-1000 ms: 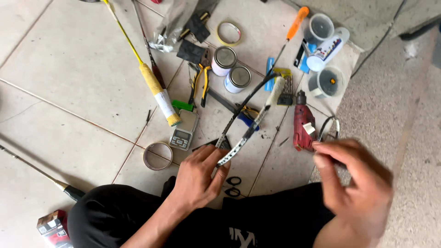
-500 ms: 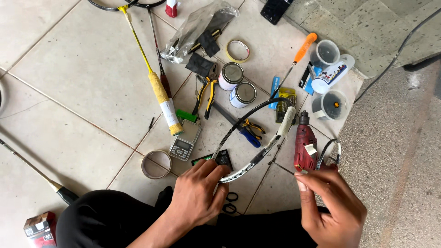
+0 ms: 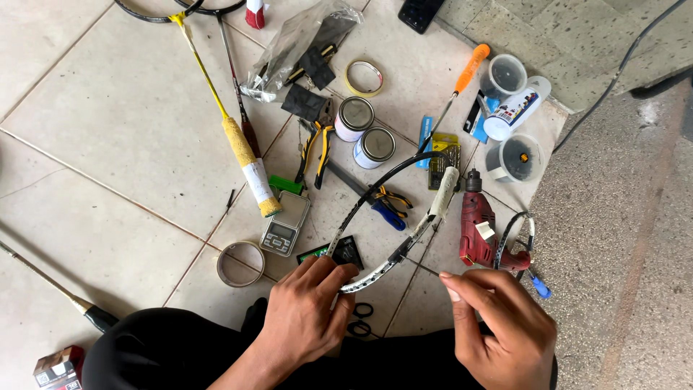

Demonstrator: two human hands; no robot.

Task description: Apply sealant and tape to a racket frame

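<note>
We sit on the pale tiled floor [image 3: 108, 123] and hold a black racket frame [image 3: 375, 191] with no strings in it, low in the middle of the view. Our left hand [image 3: 307, 318] has its fingers closed around the frame's near rim, where the white markings run, and pins it just above our dark trousers [image 3: 166, 354]. A strip of white tape [image 3: 442, 195] wraps the frame's far right side. Our right hand [image 3: 505, 328] hangs just right of the frame with thumb and forefinger drawn together; we cannot tell whether anything lies between them.

Just beyond the right hand lies a red electric drill [image 3: 478, 235] with its coiled black cord [image 3: 516, 231]. Inside the frame's loop we see blue-handled pliers [image 3: 386, 206]. Left of the frame sit a small grey pocket scale [image 3: 285, 225] and a ring of grey tape [image 3: 240, 263].

Farther out, 2 small tins with metal lids [image 3: 364, 130] stand side by side, next to yellow-handled pliers [image 3: 312, 148]. A yellow-shafted racket with a yellow and white grip [image 3: 242, 152] runs toward the floor's far left corner. An orange-handled screwdriver [image 3: 462, 79] points away from us, near 2 clear plastic cups [image 3: 505, 72] and a white tube [image 3: 516, 108]. A red and white small box [image 3: 58, 370] rests at the near left edge.
</note>
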